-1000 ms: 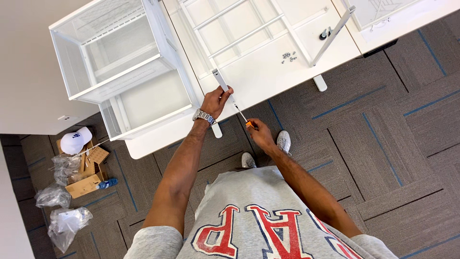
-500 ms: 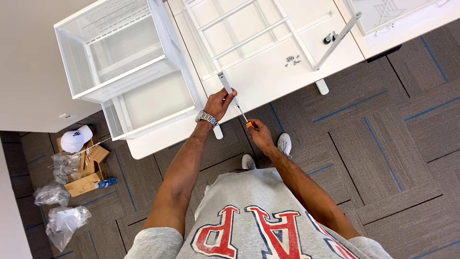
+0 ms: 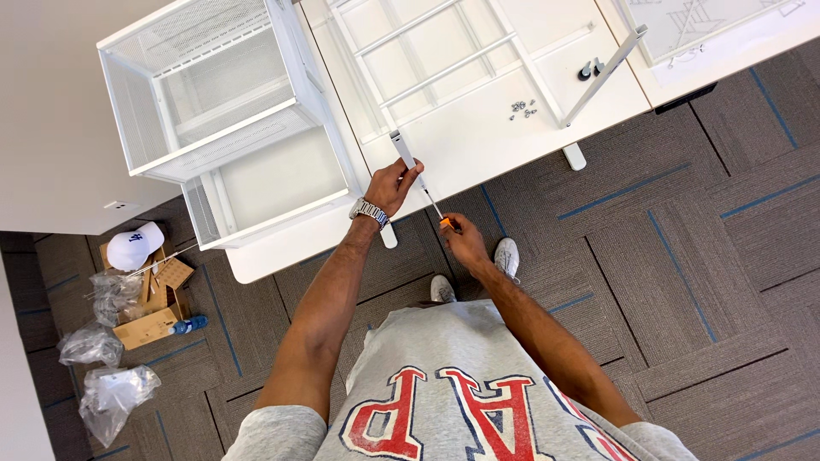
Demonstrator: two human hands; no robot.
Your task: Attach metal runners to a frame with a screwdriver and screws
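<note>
My left hand (image 3: 393, 184), with a metal watch on the wrist, grips the near end of a white metal bar (image 3: 403, 151) that lies on the white table (image 3: 478, 137). My right hand (image 3: 464, 240) holds a screwdriver (image 3: 436, 208) by its orange handle. Its thin shaft points up toward the bar's end, just under my left fingers. Both hands are at the table's front edge.
A white mesh drawer unit (image 3: 213, 111) stands on the table at left. A white rail frame (image 3: 444, 60), small screws (image 3: 521, 108) and a loose bar with a caster (image 3: 602, 68) lie further back. On the carpet at left are a cardboard box (image 3: 145, 299), a white cap (image 3: 137, 245) and plastic bags (image 3: 107, 384).
The view has shifted slightly; both hands and the screwdriver stay at the bar's end, with little visible movement.
</note>
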